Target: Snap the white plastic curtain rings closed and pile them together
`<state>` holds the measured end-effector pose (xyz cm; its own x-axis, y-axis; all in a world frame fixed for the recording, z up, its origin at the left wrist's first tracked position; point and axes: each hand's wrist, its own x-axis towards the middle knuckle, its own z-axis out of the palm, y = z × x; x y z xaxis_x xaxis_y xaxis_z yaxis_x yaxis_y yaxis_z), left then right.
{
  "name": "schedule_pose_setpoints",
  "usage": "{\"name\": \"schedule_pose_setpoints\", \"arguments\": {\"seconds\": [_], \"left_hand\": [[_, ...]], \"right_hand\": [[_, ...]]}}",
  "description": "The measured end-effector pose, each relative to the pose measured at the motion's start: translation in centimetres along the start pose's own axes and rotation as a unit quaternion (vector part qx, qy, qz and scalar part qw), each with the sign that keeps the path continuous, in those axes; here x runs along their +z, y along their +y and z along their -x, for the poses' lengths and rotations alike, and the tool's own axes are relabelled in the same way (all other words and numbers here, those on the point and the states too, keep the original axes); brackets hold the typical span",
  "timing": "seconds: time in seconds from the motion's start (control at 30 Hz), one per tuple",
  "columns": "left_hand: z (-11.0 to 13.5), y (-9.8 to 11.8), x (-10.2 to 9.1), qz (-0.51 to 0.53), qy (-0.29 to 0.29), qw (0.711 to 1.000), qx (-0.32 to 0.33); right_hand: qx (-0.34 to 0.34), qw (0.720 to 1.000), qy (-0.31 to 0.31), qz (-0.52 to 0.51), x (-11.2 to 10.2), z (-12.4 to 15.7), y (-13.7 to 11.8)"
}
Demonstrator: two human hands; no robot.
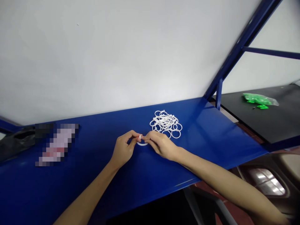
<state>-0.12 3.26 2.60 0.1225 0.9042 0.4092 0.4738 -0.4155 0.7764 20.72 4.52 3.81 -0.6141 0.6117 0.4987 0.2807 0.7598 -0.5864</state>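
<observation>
Between my two hands is a white plastic ring (142,144), with a small white knob showing at its top. My left hand (124,148) pinches the ring's knob end between thumb and fingers. From the other side, my right hand (162,144) is closed on the same ring, its fingertips close to those of the left; they hide part of the ring. Just behind my right hand lies a loose pile of white plastic rings (166,121), several of them with small knobs, heaped and overlapping on the blue table (93,175).
To the left, a black plastic bag (14,143) and a blurred-out pinkish item (57,145) lie on the table. A blue metal frame (231,59) rises at the right. Beyond it, a black table (248,118) bears a clear bag of green pieces (257,99).
</observation>
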Motion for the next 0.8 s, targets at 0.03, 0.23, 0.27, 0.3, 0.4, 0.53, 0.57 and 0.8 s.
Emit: {"name": "schedule_pose_setpoints", "arguments": {"seconds": [0.03,0.23,0.27,0.3,0.4,0.53,0.57,0.8], "left_hand": [[0.0,0.0,0.0,-0.001,0.002,1.0,0.0],[-0.7,-0.2,-0.4,-0.088,-0.006,0.996,0.013],[-0.9,-0.5,-0.6,-0.119,-0.011,0.993,0.019],[-1.1,-0.9,-0.8,-0.154,-0.013,0.988,0.024],[-1.5,-2.6,-1.7,-0.258,-0.02,0.966,0.014],[-1.7,-4.8,-2.4,-0.324,-0.049,0.944,-0.034],[-1.7,-5.1,-2.5,-0.329,-0.056,0.942,-0.043],[-1.8,-5.3,-2.2,-0.325,-0.076,0.94,-0.068]], "right_hand": [[-0.001,1.0,0.002,-0.001,0.1,0.0,0.0],[0.003,0.998,0.039,0.043,0.0,-0.9,0.5],[0.013,0.996,0.055,0.065,-0.4,-1.1,0.7],[0.026,0.993,0.073,0.089,-0.9,-1.3,0.9],[0.079,0.976,0.115,0.167,-2.9,-1.3,2.1],[0.139,0.945,0.113,0.272,-5.3,-0.9,4.2],[0.149,0.939,0.113,0.287,-5.6,-0.9,4.7],[0.166,0.923,0.149,0.314,-5.7,-0.9,5.8]]}}
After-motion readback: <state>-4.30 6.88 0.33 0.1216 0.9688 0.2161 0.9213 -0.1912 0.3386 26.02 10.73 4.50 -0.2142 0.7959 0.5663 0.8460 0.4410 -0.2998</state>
